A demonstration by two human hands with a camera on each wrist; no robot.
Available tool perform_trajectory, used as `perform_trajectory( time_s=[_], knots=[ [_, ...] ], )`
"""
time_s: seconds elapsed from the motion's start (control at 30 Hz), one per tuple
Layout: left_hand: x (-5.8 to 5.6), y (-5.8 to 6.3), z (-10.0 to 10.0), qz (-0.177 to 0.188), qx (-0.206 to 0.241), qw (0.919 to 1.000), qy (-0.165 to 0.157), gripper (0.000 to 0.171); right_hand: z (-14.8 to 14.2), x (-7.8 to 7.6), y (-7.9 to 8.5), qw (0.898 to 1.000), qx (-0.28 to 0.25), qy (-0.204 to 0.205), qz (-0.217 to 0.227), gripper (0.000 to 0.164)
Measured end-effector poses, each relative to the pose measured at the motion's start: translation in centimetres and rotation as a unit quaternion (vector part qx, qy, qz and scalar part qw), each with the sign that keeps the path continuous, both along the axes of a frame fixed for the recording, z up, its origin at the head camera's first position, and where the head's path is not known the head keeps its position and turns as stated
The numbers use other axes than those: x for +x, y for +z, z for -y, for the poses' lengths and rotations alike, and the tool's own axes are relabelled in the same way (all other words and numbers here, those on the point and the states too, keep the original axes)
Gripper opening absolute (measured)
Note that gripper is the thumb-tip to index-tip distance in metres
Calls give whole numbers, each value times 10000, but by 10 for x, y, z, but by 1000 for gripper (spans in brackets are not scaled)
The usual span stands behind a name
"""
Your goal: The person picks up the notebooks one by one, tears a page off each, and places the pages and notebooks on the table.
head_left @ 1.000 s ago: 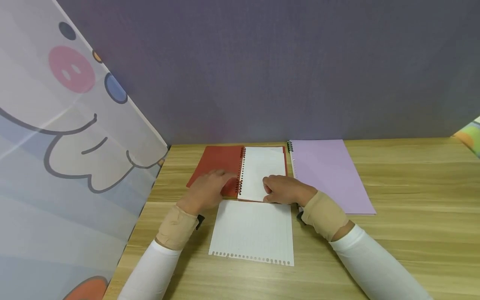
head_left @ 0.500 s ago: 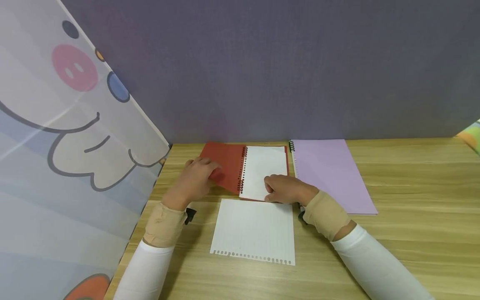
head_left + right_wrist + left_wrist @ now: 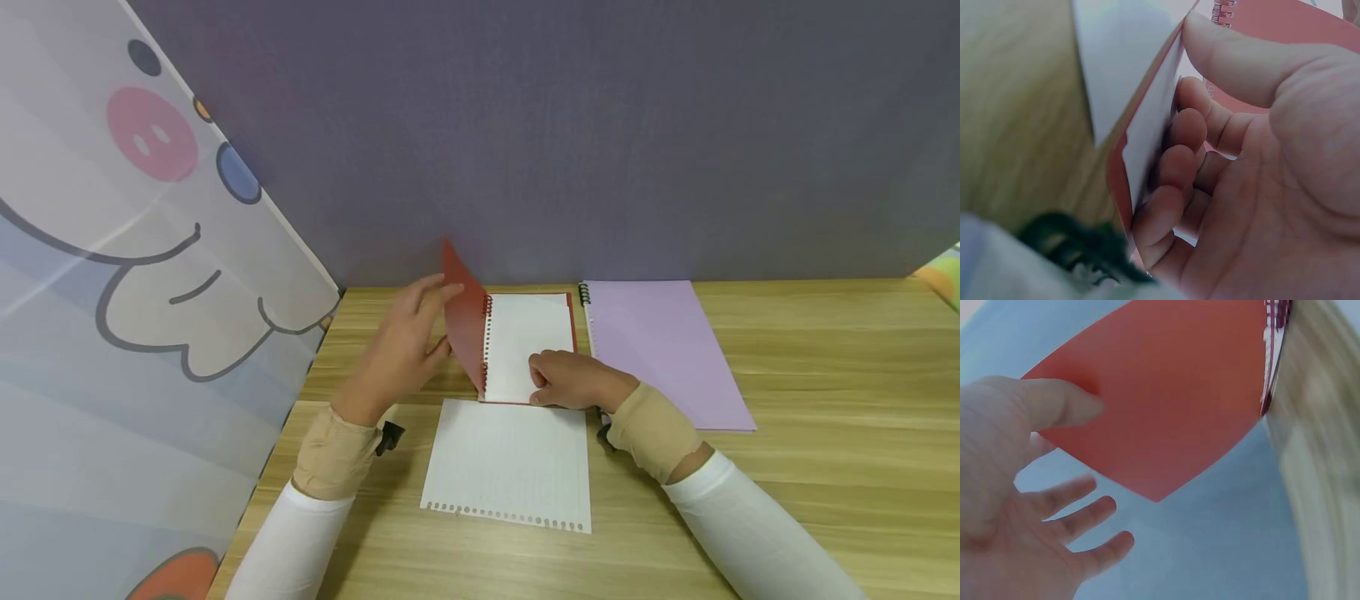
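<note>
A small red coil-bound notebook [image 3: 572, 312] lies open on the table, white page [image 3: 516, 333] facing up. Its red cover [image 3: 461, 312] stands raised on the left, bent along its free edge. The left hand [image 3: 401, 346] pinches that edge, with the thumb [image 3: 1069, 405] on the cover's face and the index finger mostly hidden behind it. The other fingers spread loose below. On the page's lower right rests the right hand [image 3: 572, 377], its fingers [image 3: 1179, 165] curled with their tips against the paper and the thumb at the notebook's edge.
A loose lined sheet [image 3: 506, 462] with punched holes lies in front of the notebook, holes toward the person. To the right is a purple notebook [image 3: 652, 342] with a black coil [image 3: 584, 293]. A grey panel [image 3: 562, 142] rises behind the wooden table [image 3: 825, 400].
The left hand has moved to the red cover's outer edge and lifted it from lying flat to standing up. The right hand has stayed on the page.
</note>
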State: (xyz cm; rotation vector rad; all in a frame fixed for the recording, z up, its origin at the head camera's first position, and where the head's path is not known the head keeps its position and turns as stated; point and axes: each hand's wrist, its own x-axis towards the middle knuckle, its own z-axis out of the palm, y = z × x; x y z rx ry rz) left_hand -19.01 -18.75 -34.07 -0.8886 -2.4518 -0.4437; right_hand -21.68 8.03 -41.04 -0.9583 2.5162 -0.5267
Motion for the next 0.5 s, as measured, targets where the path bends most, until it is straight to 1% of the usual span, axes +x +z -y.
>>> perform_trajectory(
  time_s=[0.13,0.33,0.5],
  knots=[
    [-1,-7,-9,132,164,9997,-135,78,-1,-1,-3,10000,-45,28,-4,25],
    [-2,-16,-19,287,349,9983,-365,86,-2,-2,-3,9999,-88,45,17,26],
    [1,-23,-29,432,351,9979,-326,95,-2,-1,-1,10000,-29,27,33,26]
  ],
)
